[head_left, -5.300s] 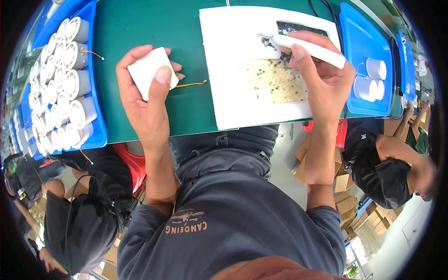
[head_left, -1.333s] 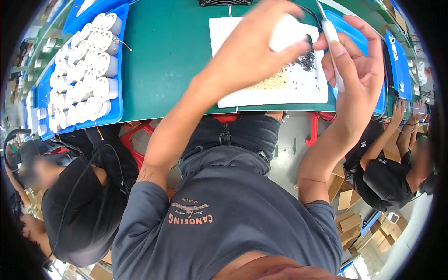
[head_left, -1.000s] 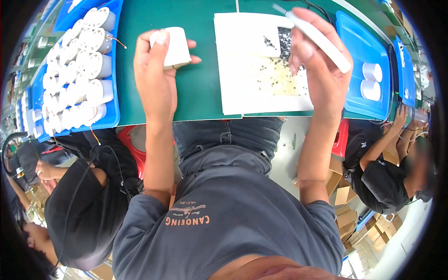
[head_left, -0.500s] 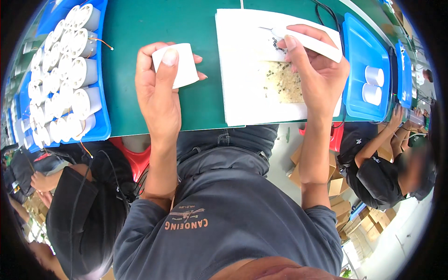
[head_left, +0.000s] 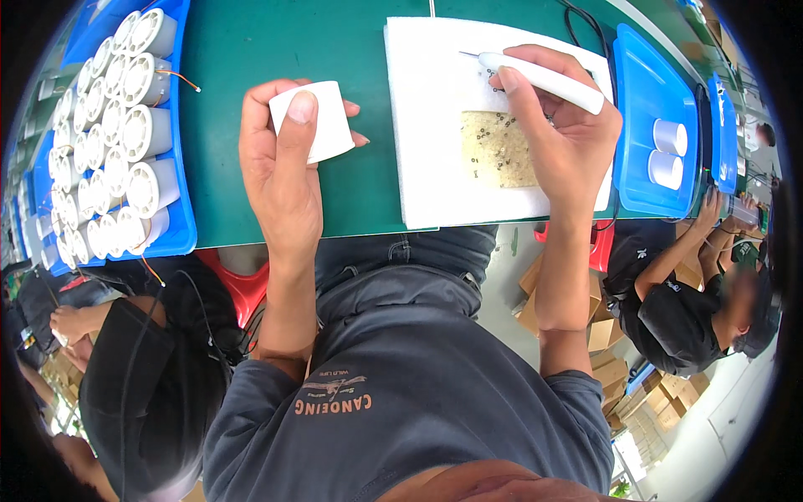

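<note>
My left hand (head_left: 283, 167) is wrapped round a white cylindrical housing (head_left: 329, 125), its thumb pressed on the side wall. The housing is above the green tabletop. In my right hand (head_left: 569, 138) lies a thick white pen-shaped tool (head_left: 548, 81) with a thin metal tip pointing left. That tip is over a white foam pad (head_left: 431, 142), apart from the housing. Small dark ring-like parts (head_left: 493, 151) are scattered on a yellowish patch (head_left: 523, 174) of the pad, and several more are partly hidden by my right fingers.
At the left, a blue tray (head_left: 186, 201) holds several rows of white cylindrical units (head_left: 149, 134), some with thin wires. Another blue tray (head_left: 644, 75) at the right holds two white cylinders (head_left: 667, 151). A black cable (head_left: 598, 29) runs behind the pad. Co-workers sit on both sides.
My right hand and the pen-shaped tool have shifted slightly left, uncovering the yellowish patch a little differently. My left hand with the housing has barely moved.
</note>
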The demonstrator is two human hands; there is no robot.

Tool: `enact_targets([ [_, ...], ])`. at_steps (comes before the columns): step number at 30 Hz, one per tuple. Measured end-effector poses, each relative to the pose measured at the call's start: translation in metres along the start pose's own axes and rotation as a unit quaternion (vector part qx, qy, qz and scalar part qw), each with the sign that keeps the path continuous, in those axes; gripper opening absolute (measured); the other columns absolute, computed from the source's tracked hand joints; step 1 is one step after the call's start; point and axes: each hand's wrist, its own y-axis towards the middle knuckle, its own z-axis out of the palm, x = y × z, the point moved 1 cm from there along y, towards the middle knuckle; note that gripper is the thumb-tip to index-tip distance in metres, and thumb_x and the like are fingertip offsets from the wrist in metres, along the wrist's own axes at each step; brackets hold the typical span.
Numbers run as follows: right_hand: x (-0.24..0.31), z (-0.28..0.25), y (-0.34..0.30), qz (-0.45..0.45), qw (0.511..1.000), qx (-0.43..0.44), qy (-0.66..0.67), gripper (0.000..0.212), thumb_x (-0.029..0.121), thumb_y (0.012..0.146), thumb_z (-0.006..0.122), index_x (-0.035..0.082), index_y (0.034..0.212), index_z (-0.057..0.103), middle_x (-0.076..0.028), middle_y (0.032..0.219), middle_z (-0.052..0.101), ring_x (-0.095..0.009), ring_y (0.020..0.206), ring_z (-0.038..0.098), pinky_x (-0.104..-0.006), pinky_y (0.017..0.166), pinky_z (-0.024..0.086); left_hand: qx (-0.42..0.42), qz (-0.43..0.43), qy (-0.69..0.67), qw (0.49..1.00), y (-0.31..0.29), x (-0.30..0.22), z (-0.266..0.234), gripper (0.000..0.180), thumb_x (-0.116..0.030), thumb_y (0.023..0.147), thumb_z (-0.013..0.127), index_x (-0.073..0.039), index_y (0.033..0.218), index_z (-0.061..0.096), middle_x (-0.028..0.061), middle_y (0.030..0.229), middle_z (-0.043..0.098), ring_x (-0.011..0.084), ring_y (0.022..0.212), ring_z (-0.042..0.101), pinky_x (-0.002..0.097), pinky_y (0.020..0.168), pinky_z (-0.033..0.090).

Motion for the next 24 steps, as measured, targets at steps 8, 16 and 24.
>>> enact_targets([
  [8,0.011,-0.009,-0.005,0.034,0.998,-0.033,0.04,0.017,0.003,0.091,0.071,-0.005,0.106,0.07,-0.009,0.091,0.072,-0.011,0.077,0.067,-0.023,0.072,0.054,0.0,0.003,0.005,1.0,-0.001,0.0,0.0,0.022,-0.021,0.103,0.056,-0.002,0.111,0.05,0.0121,0.097,0.064,0.0173,0.088,0.068,0.0319,0.068,0.06],
  [16,0.007,-0.017,-0.013,0.031,0.998,-0.053,-0.007,0.014,0.002,0.091,0.07,-0.005,0.103,0.069,-0.007,0.089,0.071,-0.01,0.079,0.067,-0.0223,0.071,0.053,0.001,-0.009,0.061,0.998,-0.002,0.0,-0.001,0.028,-0.025,0.105,0.047,0.001,0.115,0.05,0.0164,0.1,0.065,0.0235,0.094,0.067,0.0367,0.075,0.057],
  [24,0.006,-0.016,-0.012,0.042,0.998,-0.046,0.001,0.014,0.001,0.089,0.071,-0.004,0.102,0.07,-0.005,0.087,0.071,-0.009,0.078,0.067,-0.021,0.068,0.052,0.005,-0.004,0.06,0.998,-0.002,0.0,-0.002,0.029,-0.026,0.106,0.046,0.001,0.115,0.05,0.0169,0.101,0.065,0.0238,0.095,0.067,0.0367,0.075,0.057],
])
